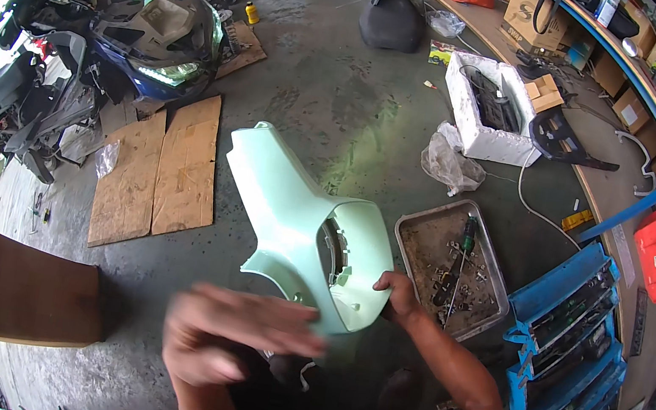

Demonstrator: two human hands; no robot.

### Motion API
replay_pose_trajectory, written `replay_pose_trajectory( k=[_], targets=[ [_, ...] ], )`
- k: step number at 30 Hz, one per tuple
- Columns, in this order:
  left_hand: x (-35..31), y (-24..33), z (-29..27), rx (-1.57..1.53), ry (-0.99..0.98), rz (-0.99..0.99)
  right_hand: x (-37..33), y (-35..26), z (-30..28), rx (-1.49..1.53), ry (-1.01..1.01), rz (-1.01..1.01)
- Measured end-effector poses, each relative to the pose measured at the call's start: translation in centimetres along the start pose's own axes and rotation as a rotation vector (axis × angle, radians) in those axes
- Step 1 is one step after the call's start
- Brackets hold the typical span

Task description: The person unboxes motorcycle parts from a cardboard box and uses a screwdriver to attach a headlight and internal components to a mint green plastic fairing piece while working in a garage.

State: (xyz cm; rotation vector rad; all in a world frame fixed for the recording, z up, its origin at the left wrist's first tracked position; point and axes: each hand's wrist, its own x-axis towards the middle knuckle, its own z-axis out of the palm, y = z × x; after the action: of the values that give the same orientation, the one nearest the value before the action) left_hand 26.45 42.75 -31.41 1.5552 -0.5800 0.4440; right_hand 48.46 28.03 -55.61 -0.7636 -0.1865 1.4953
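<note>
A glossy mint-green scooter body panel (283, 215) hangs tilted in front of me, with a large rounded opening near its right end. My right hand (401, 297) grips the panel's lower right edge, thumb on the near face; its other fingers are mostly hidden behind. Smeared by motion, my left hand (243, 333) is just below the panel's lower left edge with its fingers stretched out and thumb apart. It appears to hold nothing, and I cannot tell whether its fingertips touch the panel.
A metal tray (402, 232) with a screwdriver (467, 242) and small hardware lies right. Beside it stands an open blue toolbox (563, 294). Flattened cardboard (188, 166) and a cardboard box (32, 287) are left. Behind are a foam box (504, 150), a motorcycle (161, 41) and two people.
</note>
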Motion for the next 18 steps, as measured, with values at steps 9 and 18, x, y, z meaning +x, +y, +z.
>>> replay_pose_trajectory(
  k=[9,18],
  targets=[
    [-1.7,-8.4,0.4,0.185,0.918,-0.74,-2.7,-3.2,1.9,-0.312,0.119,-0.206],
    [-8.1,-16.6,0.7,-0.018,0.829,-0.733,-3.9,-2.2,3.5,-0.048,0.041,0.171]
  ],
)
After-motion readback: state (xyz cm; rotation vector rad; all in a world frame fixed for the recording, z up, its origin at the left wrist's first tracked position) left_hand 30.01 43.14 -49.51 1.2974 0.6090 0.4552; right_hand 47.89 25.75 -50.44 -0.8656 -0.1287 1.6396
